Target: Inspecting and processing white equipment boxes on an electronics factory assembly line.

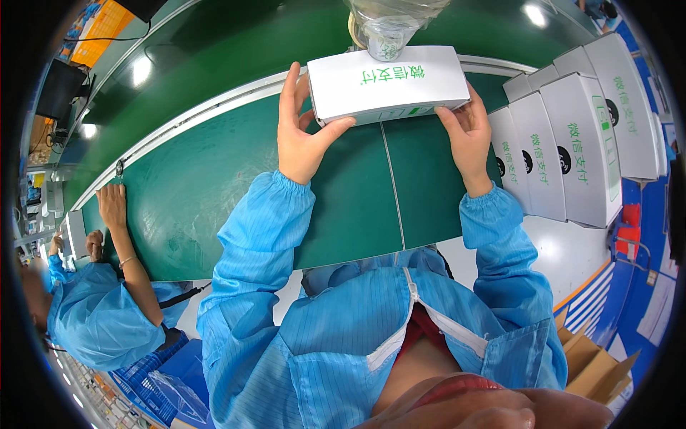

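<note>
A white cardboard box (389,89) with green print is held up over the green work surface (343,193), at its far side. My left hand (300,129) grips the box's left end, its thumb along the lower near edge and its fingers up the side. At the right end my right hand (468,136) closes on it the same way, thumb at the near edge, other fingers partly hidden behind the box. Just beyond the box, touching or overlapping it in view, stands a roll-like object wrapped in clear plastic (389,28).
Several similar white boxes (564,150) stand stacked at the right end of the surface. On the left a co-worker in a blue smock (107,314) rests a hand near the surface's edge. A metal rail (207,118) borders the far side. An open brown carton (593,365) sits lower right.
</note>
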{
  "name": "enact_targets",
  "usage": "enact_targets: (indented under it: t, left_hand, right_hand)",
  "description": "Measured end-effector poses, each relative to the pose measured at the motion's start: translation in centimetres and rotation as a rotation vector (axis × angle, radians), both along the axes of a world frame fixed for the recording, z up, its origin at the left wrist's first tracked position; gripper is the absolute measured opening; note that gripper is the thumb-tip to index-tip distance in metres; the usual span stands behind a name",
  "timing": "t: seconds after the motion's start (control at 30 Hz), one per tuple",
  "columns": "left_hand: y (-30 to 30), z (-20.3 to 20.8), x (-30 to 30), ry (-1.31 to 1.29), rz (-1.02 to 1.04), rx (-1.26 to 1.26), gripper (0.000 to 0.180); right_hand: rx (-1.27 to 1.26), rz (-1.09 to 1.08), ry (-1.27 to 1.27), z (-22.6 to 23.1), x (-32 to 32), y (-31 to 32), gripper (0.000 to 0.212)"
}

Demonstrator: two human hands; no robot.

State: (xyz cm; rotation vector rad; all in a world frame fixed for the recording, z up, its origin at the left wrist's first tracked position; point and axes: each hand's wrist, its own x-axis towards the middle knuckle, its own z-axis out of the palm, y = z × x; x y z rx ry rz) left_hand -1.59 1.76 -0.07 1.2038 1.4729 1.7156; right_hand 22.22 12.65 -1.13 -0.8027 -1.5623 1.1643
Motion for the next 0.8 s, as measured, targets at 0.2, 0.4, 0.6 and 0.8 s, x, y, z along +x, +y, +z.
enact_targets:
  t: [0.2, 0.4, 0.6, 0.8]
  left_hand:
    - [-0.05, 0.13, 0.07, 0.001, 0.000, -0.003, 0.102]
    - [-0.04, 0.08, 0.06, -0.005, 0.002, -0.009, 0.102]
    - [-0.08, 0.03, 0.05, 0.000, 0.005, -0.009, 0.102]
    - [-0.12, -0.25, 0.02, -0.002, 0.005, -0.013, 0.104]
  right_hand:
    - [0.004, -0.001, -0.004, 0.07, 0.07, -0.10, 0.059]
    - [0.020, 0.000, -0.008, 0.12, 0.04, -0.09, 0.059]
    - [0.011, 0.000, 0.000, 0.00, -0.04, -0.05, 0.059]
    - [0.012, 0.004, -0.003, 0.13, -0.01, -0.20, 0.058]
